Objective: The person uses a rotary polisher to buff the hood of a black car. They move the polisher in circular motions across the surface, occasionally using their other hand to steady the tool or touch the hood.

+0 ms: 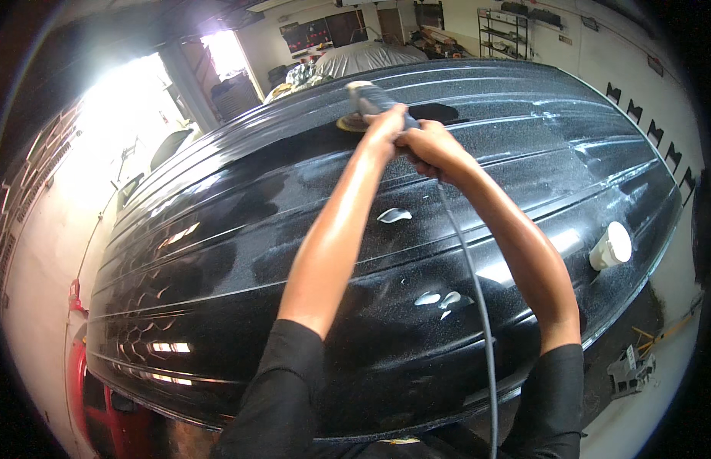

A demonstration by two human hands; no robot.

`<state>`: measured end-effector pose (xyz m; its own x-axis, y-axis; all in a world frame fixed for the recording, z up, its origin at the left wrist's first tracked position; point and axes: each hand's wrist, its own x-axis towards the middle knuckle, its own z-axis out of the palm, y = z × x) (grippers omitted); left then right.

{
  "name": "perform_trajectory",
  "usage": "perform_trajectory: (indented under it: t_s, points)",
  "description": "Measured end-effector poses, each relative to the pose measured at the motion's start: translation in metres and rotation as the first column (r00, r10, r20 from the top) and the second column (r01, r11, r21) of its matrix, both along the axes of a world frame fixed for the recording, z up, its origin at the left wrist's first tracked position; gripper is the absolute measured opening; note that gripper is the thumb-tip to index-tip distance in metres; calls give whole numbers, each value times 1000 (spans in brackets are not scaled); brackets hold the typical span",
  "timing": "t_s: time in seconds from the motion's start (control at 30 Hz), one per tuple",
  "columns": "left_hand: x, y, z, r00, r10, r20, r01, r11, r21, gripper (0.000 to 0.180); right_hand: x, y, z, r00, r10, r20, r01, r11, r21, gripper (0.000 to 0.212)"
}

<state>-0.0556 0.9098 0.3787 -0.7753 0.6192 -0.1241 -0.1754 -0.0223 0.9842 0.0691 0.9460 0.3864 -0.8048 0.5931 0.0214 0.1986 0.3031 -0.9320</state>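
My left hand (386, 125) is closed around the middle of a corded electric polisher (371, 97) with a dark body and a pale head. My right hand (435, 150) grips the rear of the same tool, close to where its grey cord (469, 264) comes out. A yellowish pad (347, 123) under the head lies against a large black ribbed vehicle roof (218, 264). Both arms reach far across the panel. Nearer to me, white blobs of paste (394, 216) sit on the black surface, with more smears (445, 299) below them. My wrists partly hide the tool.
A white tub (611, 246) stands on the roof to the right. The cord runs down between my arms. Beyond the roof are a covered vehicle (371, 56) and a shelf rack (503, 34). A red vehicle (103, 413) is at lower left.
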Motion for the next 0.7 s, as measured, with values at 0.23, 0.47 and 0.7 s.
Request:
perform_trajectory:
  t_s: [0.23, 0.47, 0.7]
  points:
    - [-37, -79, 5, 963, 256, -88, -264, 961, -83, 58, -67, -51, -25, 971, 130, -203, -145, 988, -61, 19]
    - [-26, -114, -20, 909, 413, -52, -415, 909, -31, 118, -39, -77, -30, 953, 299, -46, -301, 952, -44, 80]
    - [33, -78, -16, 945, 319, -67, -321, 947, -23, 118, 12, -57, -39, 994, 106, -33, -104, 994, 42, 69]
